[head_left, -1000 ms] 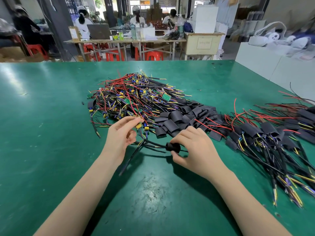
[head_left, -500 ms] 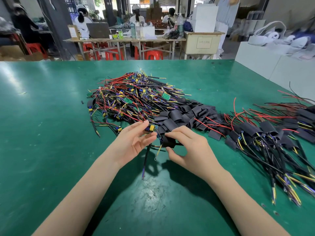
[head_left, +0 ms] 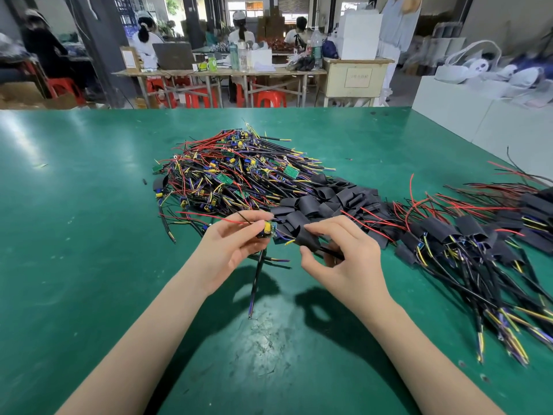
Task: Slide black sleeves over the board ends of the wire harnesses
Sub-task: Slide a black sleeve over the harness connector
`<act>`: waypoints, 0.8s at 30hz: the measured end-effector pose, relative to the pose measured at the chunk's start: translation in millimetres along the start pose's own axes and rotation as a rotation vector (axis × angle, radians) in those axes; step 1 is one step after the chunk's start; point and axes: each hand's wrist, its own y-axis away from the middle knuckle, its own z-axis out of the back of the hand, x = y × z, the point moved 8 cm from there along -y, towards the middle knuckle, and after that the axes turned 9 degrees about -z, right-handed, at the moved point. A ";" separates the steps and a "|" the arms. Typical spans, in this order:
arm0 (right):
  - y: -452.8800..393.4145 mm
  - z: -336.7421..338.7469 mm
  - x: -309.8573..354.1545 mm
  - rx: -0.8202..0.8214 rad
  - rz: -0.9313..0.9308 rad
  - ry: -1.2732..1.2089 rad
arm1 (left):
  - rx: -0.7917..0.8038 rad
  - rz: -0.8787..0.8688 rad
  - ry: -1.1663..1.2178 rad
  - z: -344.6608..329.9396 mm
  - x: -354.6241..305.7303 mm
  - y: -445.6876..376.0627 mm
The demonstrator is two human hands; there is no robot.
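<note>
Table (head_left: 74, 235): green mat, bearing all the work.
Unsleeved pile (head_left: 236, 175): bare wire harnesses with small green boards, heaped at centre.
Sleeved pile (head_left: 466, 247): finished harnesses, spread out to the right.
Loose sleeves (head_left: 323, 199): flat black tubes lying between the two piles.
Left hand (head_left: 227, 250): fingers curled, thumb and fingertips pinching the board end (head_left: 267, 229) of one harness above the mat; its black cable (head_left: 256, 283) hangs down to the table.
Right hand (head_left: 344, 259): half curled, index finger and thumb gripping a black sleeve (head_left: 308, 238), just right of the board; it seems already threaded over the wires, though blur hides this.
</note>
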 end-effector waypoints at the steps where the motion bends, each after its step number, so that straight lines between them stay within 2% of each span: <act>1: -0.7 0.2 -1.0 -0.006 -0.007 0.005 | 0.034 -0.017 -0.041 -2.0 -0.8 0.5; 9: -1.6 -0.8 -4.8 0.018 -0.036 0.047 | 0.153 -0.147 -0.347 -19.5 -9.9 5.1; 13: -0.4 -5.8 -6.0 0.059 -0.040 0.078 | 0.094 -0.182 -0.416 -20.2 -7.2 4.4; 24: 1.0 -9.4 -5.9 0.104 -0.030 0.128 | 0.078 -0.101 -0.351 -14.9 2.4 3.8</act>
